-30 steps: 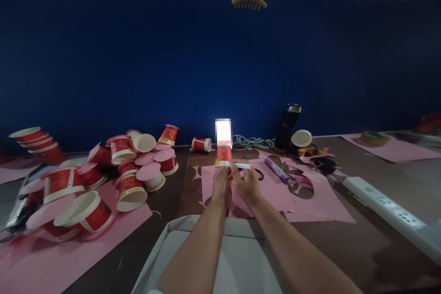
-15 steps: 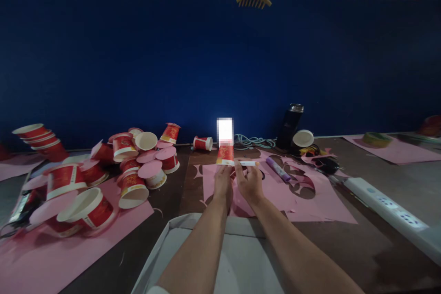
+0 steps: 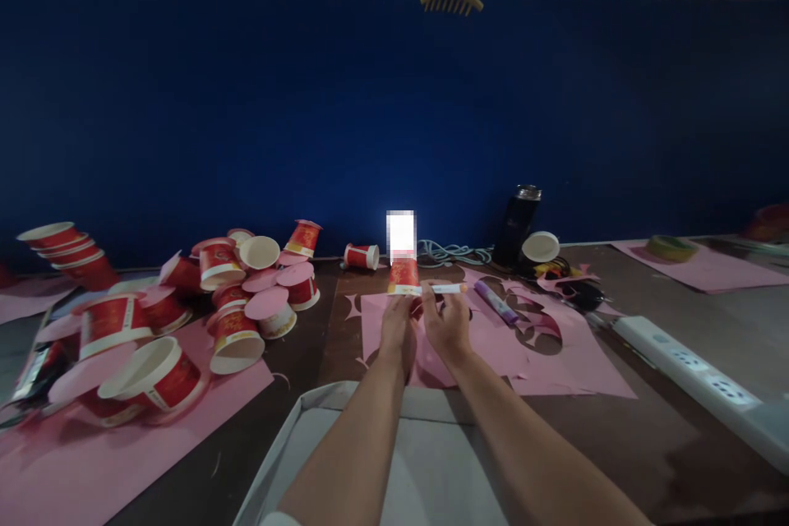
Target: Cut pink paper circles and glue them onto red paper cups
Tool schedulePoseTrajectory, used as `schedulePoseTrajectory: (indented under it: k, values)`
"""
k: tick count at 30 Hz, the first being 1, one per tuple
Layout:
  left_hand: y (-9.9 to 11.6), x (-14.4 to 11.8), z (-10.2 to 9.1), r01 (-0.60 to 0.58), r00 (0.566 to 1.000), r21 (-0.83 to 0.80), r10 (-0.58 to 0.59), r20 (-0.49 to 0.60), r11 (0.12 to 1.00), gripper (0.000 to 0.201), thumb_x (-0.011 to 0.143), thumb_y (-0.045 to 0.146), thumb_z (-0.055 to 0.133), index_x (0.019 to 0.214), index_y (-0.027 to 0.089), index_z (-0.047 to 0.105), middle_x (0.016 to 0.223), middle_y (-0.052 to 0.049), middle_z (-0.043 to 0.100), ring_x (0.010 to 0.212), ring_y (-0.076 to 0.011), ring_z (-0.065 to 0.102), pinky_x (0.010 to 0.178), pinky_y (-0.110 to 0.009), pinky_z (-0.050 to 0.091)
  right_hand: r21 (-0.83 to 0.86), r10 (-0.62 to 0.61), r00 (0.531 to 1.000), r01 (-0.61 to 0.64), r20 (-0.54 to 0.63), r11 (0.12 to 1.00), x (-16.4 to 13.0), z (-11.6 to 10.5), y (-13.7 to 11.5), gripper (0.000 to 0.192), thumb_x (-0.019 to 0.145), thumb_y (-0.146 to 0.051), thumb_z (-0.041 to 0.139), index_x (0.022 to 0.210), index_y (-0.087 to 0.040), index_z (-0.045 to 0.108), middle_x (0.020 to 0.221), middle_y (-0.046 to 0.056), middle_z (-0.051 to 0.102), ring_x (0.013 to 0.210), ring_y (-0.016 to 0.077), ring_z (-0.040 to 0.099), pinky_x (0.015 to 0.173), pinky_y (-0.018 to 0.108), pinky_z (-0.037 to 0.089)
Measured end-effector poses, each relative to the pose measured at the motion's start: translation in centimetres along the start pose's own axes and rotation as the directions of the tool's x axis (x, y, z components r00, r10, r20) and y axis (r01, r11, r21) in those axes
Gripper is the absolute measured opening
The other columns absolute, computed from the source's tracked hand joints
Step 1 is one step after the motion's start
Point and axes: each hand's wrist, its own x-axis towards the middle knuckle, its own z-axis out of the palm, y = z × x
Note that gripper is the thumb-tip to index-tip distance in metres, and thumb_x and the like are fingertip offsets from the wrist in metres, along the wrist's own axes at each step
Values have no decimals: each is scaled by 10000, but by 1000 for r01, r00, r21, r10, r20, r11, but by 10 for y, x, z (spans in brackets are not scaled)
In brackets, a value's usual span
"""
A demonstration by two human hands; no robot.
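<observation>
A red paper cup (image 3: pixel 404 274), tilted with its white rim towards me, is in front of my left hand (image 3: pixel 396 322). The fingers of this hand are closed at the rim. My right hand (image 3: pixel 448 324) is just to the right, its fingers bent around a slim white pen-like stick (image 3: pixel 447 288) with an orange end. What lies between the two hands is partly hidden. Under them is a cut pink paper sheet (image 3: pixel 493 374). Beyond the cup glows a bright, pixelated patch (image 3: pixel 402 232).
Left stands a heap of red paper cups (image 3: pixel 237 345), several with pink discs. A purple tube (image 3: pixel 496 302) lies right of my hands. Further right are a dark flask (image 3: pixel 516 226) and a white power strip (image 3: pixel 684 366). A pale box (image 3: pixel 425 468) sits nearest me, a blue partition (image 3: pixel 345 115) behind.
The white stick has shifted slightly to the right and up at my right hand. The whole view has slid a little. My left hand stays at the cup.
</observation>
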Motion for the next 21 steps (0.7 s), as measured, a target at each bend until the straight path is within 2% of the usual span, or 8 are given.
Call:
schedulePoseTrajectory:
  k: [5, 10, 13, 21]
  values:
    - [2, -1, 2, 27, 999, -31, -28, -28, 999, 134, 638, 230, 695, 704, 148, 611, 716, -9, 627, 692, -121, 590, 804, -299, 448, 16, -26, 999, 27, -33, 1000, 1, -2, -3, 241, 894, -335, 467, 857, -183, 651, 816, 60, 666, 738, 182, 594, 737, 321, 457]
    - [3, -2, 3, 19, 1000, 2, -19, 12, 1000, 160, 668, 253, 666, 770, 134, 632, 775, -43, 654, 777, -158, 623, 824, -311, 447, -21, -18, 1000, 19, 25, 1000, -1, 0, -1, 252, 892, -348, 468, 853, -181, 652, 803, 62, 670, 754, 192, 597, 746, 329, 454]
    - [2, -3, 1, 2, 999, 11, -3, 35, 1000, 164, 673, 251, 665, 780, 130, 634, 798, -56, 665, 838, -178, 635, 849, -323, 441, -51, -15, 1000, 16, 20, 999, -1, 1, 1, 263, 893, -355, 460, 860, -177, 652, 813, 70, 670, 754, 195, 594, 735, 330, 456]
    - [1, 0, 2, 45, 999, -81, -46, -13, 996, 122, 652, 200, 645, 751, 133, 624, 751, -44, 653, 880, -195, 635, 871, -333, 435, -62, -11, 1000, 12, 23, 998, -1, 1, 1, 279, 894, -355, 451, 803, -174, 643, 787, 74, 665, 760, 202, 594, 737, 336, 456]
